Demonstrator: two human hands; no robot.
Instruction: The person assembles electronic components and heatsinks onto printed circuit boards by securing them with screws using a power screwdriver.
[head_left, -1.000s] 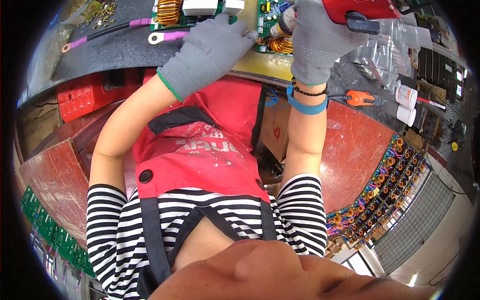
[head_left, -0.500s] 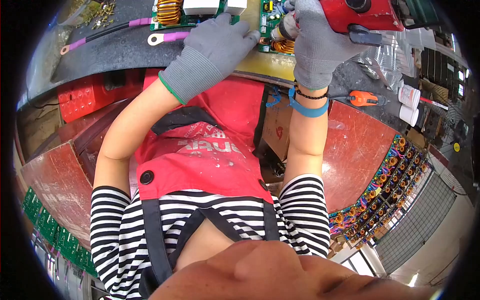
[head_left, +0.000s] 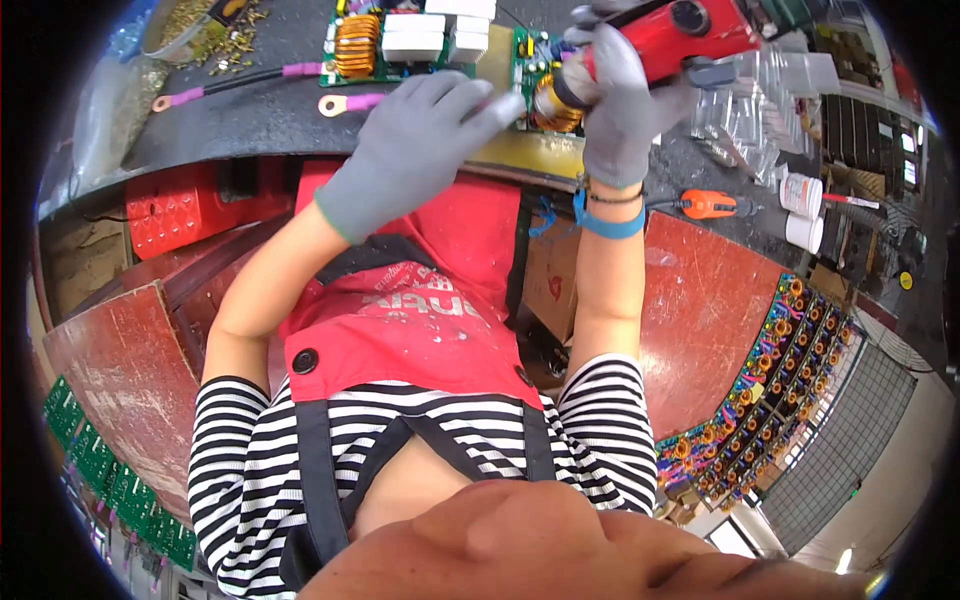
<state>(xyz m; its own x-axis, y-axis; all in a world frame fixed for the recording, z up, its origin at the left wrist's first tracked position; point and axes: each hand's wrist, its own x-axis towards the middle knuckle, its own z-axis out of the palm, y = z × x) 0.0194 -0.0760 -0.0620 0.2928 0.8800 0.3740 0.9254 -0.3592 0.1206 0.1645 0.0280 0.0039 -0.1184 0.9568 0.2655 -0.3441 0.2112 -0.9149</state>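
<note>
My right hand [head_left: 622,125], in a grey knit glove, is wrapped round a red power drill [head_left: 655,45]. The drill's grey and black nose [head_left: 570,85] points left and down at a green circuit board [head_left: 521,68] with a copper coil, partly covered by the tool. My gloved left hand [head_left: 410,140] is just left of that board, its fingers stretched out and a little blurred. Nothing shows in it. Beyond it lies a second green board [head_left: 329,66] with an orange copper coil [head_left: 357,48] and white heat sinks [head_left: 413,42].
Two black cables with purple sleeves and ring lugs [head_left: 163,103] [head_left: 332,105] lie at left. Small brass screws [head_left: 225,40] are scattered behind them. To the right are clear plastic bags [head_left: 740,115], an orange-handled tool [head_left: 708,205] and white tubs [head_left: 803,193]. Coil-filled boards [head_left: 765,385] stand lower right.
The boards and bench items sit lower in the picture. My left hand has shifted slightly down, fingers spread toward the right board. The drill has tilted, its nose now lower over the coil.
</note>
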